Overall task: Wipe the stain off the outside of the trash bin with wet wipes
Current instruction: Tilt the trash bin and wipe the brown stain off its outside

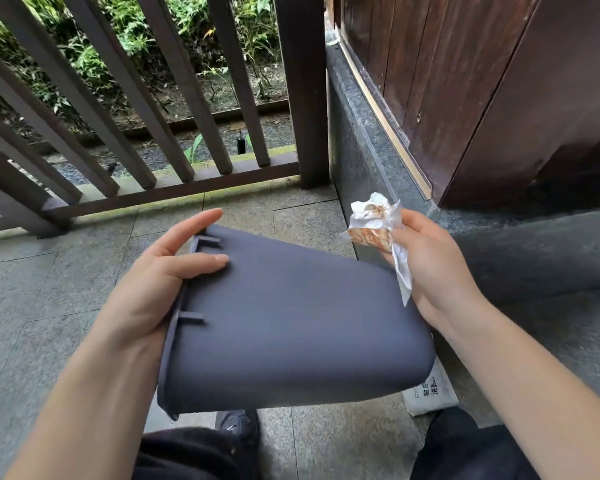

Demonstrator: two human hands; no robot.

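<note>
A dark grey plastic trash bin (pixel 291 317) lies tipped on its side in front of me, its open rim to the left and its base to the right. No stain shows on the side facing me. My left hand (pixel 153 289) holds the bin at the rim, thumb on the outside wall and fingers stretched along the rim. To the right of the bin, my right hand (pixel 430 268) grips a crumpled white wet wipe (pixel 374 223) smeared with brown dirt, lifted off the bin's surface.
A white wet-wipes pack (pixel 430 393) lies on the stone floor under the bin's base. A brown wooden railing (pixel 174 188) runs across the far side, with plants beyond. A grey stone ledge (pixel 368 161) and a wooden wall (pixel 482 81) stand on the right. My dark-trousered knees (pixel 194 455) show below.
</note>
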